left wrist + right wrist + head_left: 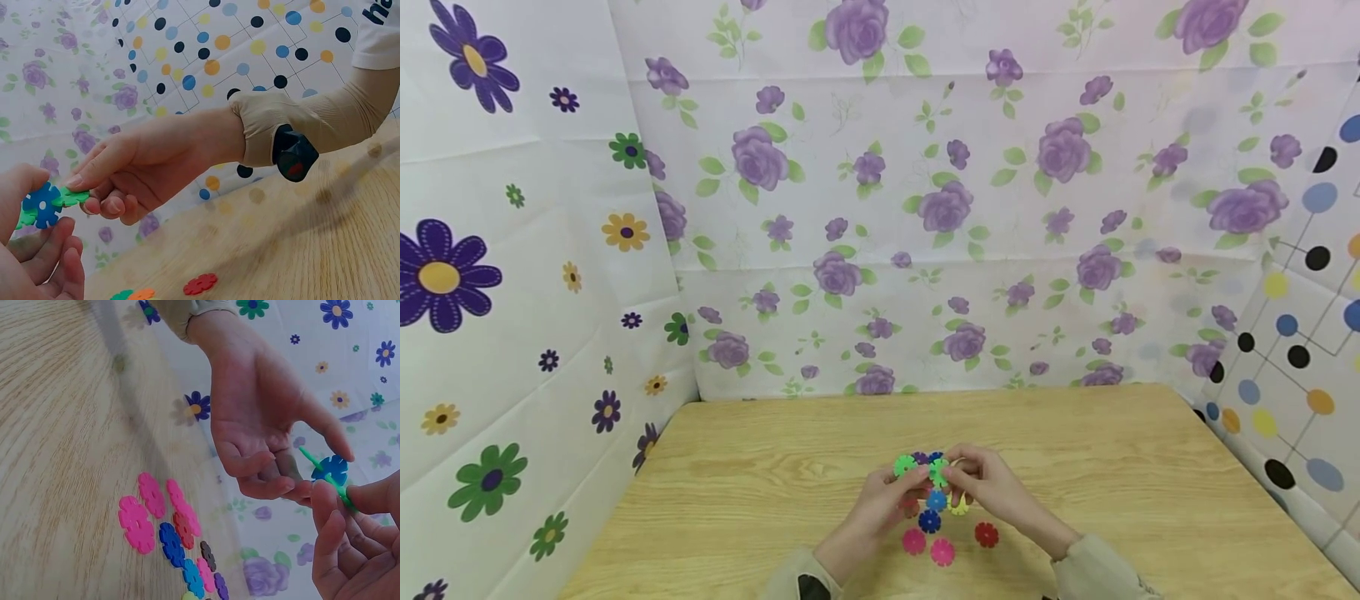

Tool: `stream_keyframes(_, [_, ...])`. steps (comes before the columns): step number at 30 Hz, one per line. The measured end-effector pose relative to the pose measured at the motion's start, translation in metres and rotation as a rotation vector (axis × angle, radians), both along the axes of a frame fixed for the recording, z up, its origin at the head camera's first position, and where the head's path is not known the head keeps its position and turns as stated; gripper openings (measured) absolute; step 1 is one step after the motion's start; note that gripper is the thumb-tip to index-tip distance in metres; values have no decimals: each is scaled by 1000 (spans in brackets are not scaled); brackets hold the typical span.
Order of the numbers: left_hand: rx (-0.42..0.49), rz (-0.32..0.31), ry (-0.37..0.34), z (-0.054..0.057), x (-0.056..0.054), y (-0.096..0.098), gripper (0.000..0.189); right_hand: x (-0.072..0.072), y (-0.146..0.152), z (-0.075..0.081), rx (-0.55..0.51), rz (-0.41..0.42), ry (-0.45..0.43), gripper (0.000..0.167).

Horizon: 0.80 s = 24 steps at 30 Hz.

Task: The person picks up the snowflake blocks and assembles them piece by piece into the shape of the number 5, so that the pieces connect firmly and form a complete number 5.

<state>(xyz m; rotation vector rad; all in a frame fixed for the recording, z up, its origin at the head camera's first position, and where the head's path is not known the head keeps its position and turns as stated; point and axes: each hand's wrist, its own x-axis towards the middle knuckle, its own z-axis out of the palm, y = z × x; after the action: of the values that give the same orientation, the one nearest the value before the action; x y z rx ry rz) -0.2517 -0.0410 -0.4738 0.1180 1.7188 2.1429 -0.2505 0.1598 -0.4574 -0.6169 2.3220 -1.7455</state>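
Thin, notched plastic flower discs make up a small joined piece held between my two hands. Its blue disc (42, 205) has a green disc (72, 196) slotted into one side and another green disc (26, 219) at the other. My left hand (876, 497) holds the piece by the blue disc, thumb above and fingers below. Thumb and fingertips of my right hand (996, 486) pinch the near green disc, seen edge-on in the right wrist view. Below the hands, a dark blue disc (929, 522) and a light blue disc (936, 500) lie on the table.
Two pink discs (942, 552) lie on the wooden table (760, 467) near me, and a red disc (987, 535) sits to their right. A yellow disc (958, 505) and a purple disc (921, 457) are partly covered by the hands. Patterned cloths hang around the table.
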Motion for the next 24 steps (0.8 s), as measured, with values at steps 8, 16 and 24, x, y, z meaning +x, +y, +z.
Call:
stream_keyframes(8, [2,28,0,-1,-1,-6,19,-3,4,-3,35,-16,11,28])
stream_keyframes(16, [-27,55,-18,-3,-1,-20,14,-5,11,-9,96,-48,19,23])
stream_keyframes(24, [-31,53,-26,-8,1,-28,26,-7,16,-16,184,-44,97,15])
